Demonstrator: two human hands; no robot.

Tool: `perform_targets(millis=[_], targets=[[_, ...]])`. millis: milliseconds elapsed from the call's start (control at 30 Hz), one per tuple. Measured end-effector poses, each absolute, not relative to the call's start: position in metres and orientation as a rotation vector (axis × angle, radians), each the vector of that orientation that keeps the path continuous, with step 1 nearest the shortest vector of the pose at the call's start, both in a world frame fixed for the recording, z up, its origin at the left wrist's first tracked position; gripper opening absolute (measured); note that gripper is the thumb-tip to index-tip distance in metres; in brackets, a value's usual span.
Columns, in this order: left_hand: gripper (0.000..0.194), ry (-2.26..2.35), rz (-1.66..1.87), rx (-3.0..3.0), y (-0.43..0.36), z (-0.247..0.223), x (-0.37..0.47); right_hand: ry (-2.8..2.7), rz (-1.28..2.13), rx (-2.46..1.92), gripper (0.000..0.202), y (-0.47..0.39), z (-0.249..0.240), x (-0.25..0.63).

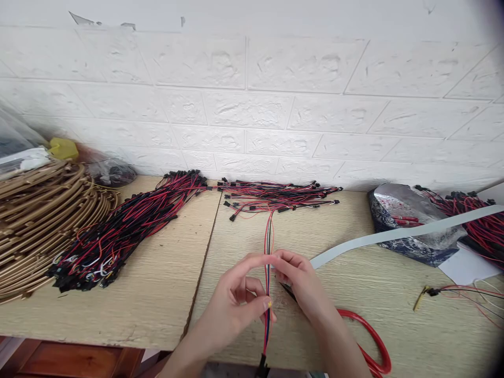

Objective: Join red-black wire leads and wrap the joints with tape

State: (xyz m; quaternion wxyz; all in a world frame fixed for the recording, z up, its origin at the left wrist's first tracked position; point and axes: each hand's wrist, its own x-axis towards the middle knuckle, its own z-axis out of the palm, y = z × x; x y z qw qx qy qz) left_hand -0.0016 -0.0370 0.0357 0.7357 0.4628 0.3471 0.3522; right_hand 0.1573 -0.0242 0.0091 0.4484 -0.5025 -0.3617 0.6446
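Observation:
A thin bundle of red, black and orange wires [266, 336] runs upright in front of me, with a black connector [262, 366] at its near end. My left hand [240, 299] pinches the bundle, its thumb on the wires by a small yellow spot and its index finger stretched across them. Fingers closed, my right hand [297, 275] is against the wires a little higher up; what lies between its fingertips is hidden. From behind that hand a long pale strip [354, 244] runs off to the right. Red-handled scissors [372, 336] lie beneath my right wrist, blades partly covered.
A large pile of connector wires [137, 223] lies left, another heap [283, 195] against the white brick wall. Coiled tan strips [43, 231] fill the far left. On the right are a patterned bag [378, 215], more wires [482, 223] and a loose wire lead [433, 292].

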Motion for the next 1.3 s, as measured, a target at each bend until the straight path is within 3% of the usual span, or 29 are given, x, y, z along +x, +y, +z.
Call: perform_targets(millis=[333, 767, 1300], targets=[[0.073, 0.726, 0.727, 1.055, -0.041, 0.030, -0.003, -0.820, 1.510, -1.207, 0.021, -0.030, 0.013, 0.159], [0.066, 0.554, 0.798, 0.939, -0.044, 0.030, 0.002, -0.646, 1.797, -0.985, 0.018, -0.035, 0.018, 0.151], [0.076, 0.510, 0.745, 0.891, -0.045, 0.027, -0.002, -0.633, 1.867, -0.945, 0.018, -0.033, 0.029, 0.155]])
